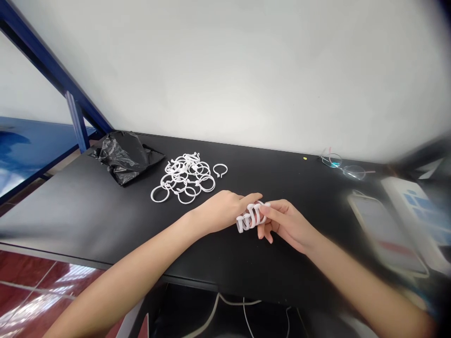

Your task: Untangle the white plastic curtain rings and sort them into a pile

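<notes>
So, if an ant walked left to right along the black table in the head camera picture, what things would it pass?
Black plastic bag → pile of white rings → lone white ring → held white rings → tiny yellow speck → glasses → white-and-blue box.

No txt, brands, nos. or signs legible in view

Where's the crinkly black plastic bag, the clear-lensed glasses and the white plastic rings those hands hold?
Crinkly black plastic bag (124,154): head view, its crumpled middle.
Clear-lensed glasses (354,172): head view, one lens.
Held white plastic rings (252,217): head view, one ring's band.
</notes>
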A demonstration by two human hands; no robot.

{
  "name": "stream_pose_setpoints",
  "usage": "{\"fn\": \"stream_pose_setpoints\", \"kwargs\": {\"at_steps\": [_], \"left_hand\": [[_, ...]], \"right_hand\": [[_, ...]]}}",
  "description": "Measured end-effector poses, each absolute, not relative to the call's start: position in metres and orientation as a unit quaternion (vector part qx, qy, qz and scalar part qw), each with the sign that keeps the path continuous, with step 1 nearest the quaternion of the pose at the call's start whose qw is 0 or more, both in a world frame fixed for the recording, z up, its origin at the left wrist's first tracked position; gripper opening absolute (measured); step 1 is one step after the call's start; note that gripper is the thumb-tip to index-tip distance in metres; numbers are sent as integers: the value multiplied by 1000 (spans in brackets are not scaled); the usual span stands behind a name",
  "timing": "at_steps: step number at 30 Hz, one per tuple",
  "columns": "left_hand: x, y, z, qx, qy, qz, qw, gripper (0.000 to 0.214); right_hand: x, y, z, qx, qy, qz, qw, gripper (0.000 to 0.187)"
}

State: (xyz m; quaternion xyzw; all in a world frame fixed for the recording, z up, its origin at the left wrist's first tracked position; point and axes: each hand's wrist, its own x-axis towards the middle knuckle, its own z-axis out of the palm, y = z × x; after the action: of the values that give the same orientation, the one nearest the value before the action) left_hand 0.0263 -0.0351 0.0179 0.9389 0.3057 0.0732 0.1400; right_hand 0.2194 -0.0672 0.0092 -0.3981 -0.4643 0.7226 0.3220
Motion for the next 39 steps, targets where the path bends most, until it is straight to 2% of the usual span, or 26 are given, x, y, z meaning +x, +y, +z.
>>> {"fn": "stream_pose_setpoints", "kwargs": {"at_steps": [4,9,13,15,20,24,29,34,39], "left_hand": [[27,-35,16,938,299,77,159,20],[27,-35,14,922,290,120,226,26],[26,-34,12,910,297,123,262,17],[26,-33,12,911,309,112,249,13],[25,-32,16,921,336,81,179,9],[27,-33,15,932,326,68,145,10],[28,-32,12,940,318,60,110,10],[27,-32,11,914,309,112,236,9],[28,-33,3,875,233,198,375,10]], "right_hand": [[216,-70,9,-416,-492,682,347,43],[215,-74,9,-384,-549,653,353,38],[216,-76,10,-381,-576,646,325,26],[216,-77,11,-391,-585,635,320,25],[215,-76,12,-423,-593,580,364,37],[216,-75,12,-424,-568,630,317,31],[212,-76,11,-408,-538,678,290,39],[208,-87,10,-395,-606,608,328,43],[209,-95,14,-354,-738,451,356,43]]}}
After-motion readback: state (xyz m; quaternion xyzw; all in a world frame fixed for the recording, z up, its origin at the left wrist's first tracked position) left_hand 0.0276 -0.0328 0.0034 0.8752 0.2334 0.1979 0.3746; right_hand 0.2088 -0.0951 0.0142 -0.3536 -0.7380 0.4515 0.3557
